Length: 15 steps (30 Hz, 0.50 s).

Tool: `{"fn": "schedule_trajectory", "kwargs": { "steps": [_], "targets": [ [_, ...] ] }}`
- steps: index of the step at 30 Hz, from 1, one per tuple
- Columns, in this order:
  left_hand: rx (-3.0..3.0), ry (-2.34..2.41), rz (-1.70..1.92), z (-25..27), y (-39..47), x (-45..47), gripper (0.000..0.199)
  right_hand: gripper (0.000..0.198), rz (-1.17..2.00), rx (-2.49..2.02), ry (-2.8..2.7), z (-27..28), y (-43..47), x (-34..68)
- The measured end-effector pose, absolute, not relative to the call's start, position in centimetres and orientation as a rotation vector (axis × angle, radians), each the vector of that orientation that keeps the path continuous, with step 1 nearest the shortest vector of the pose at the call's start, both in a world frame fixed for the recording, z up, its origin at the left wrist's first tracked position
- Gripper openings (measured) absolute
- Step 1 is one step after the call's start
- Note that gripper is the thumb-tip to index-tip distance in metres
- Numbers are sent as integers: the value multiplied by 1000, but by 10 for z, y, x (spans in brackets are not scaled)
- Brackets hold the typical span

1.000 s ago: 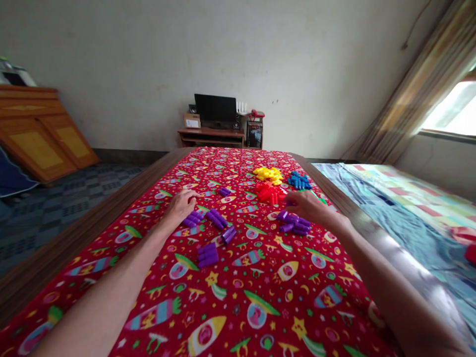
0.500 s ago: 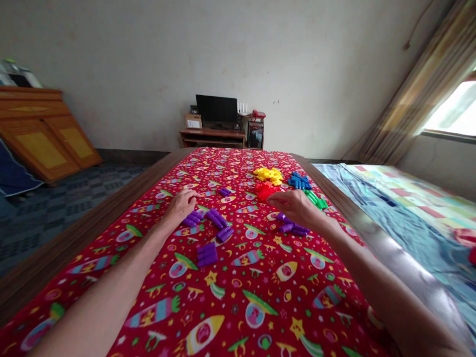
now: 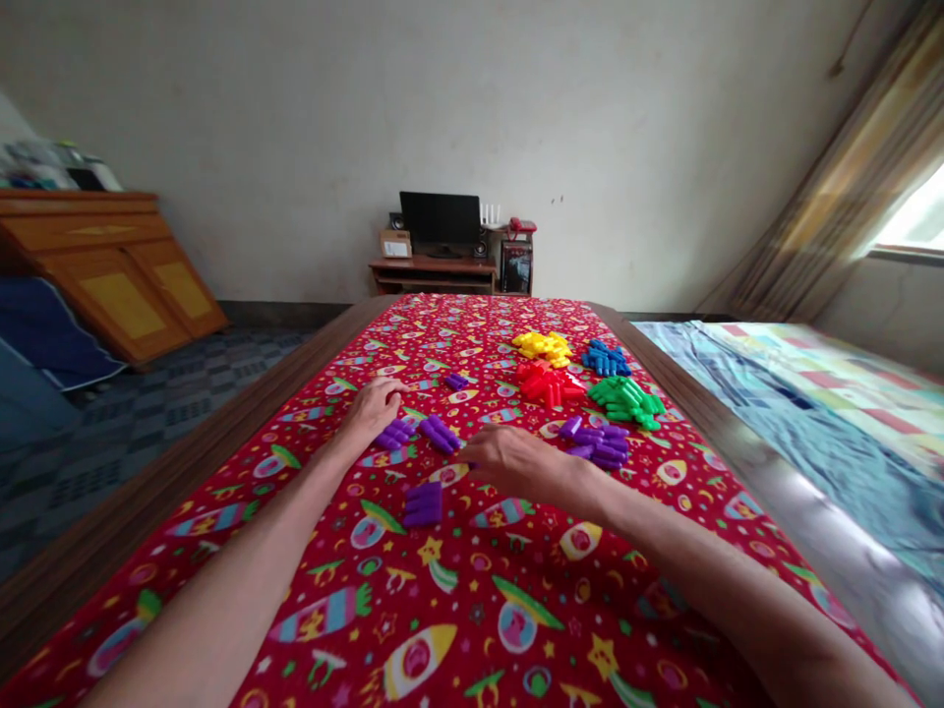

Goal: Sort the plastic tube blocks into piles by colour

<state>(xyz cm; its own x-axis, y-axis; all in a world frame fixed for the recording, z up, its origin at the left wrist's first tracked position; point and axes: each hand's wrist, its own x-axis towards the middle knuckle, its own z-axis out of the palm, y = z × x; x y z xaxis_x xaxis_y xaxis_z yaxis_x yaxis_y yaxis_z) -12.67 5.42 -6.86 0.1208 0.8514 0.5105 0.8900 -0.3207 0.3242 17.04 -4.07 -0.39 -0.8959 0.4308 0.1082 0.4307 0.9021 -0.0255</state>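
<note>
My left hand (image 3: 375, 405) rests on the cloth with its fingers loosely bent and apart, nothing visible in them. Just in front of its wrist side lies a cluster of short purple plastic sticks (image 3: 394, 434). Another purple bunch (image 3: 440, 434) lies to the right of that, and a small one (image 3: 455, 382) farther back. My right hand (image 3: 508, 457) reaches in over the middle, fingers closed down on purple sticks that are mostly hidden beneath them. Nearer to me is a neat purple row (image 3: 423, 503). A larger purple pile (image 3: 599, 442) sits right of my right hand.
Yellow (image 3: 544, 347), blue (image 3: 606, 358), red (image 3: 547, 384) and green stick piles (image 3: 626, 401) lie at the back right of the red patterned cloth (image 3: 413, 649). Past the table end stands a desk with a monitor (image 3: 441, 218). A bed (image 3: 833, 393) is on the right.
My right hand has moved left from the purple pile on the right to the middle purple sticks, now covering them. That pile looks larger. My left hand stays beside its cluster.
</note>
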Motion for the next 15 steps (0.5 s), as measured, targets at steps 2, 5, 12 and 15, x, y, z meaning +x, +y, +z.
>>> {"fn": "schedule_trajectory", "kwargs": {
  "steps": [2,5,12,15],
  "targets": [
    [-2302,-1800,-982,-69,54,-127,28,16,10,-931,-2887,15,-34,192],
    [-2302,-1819,-973,-68,54,-126,29,15,-33,-1232,-2766,40,-19,230],
    [-2269,-1838,-996,-69,56,-126,27,19,34,-1587,-2839,42,12,283],
    [-2272,-1831,-997,-69,56,-126,27,21,129,-1549,-2888,35,15,286]
  ]
}}
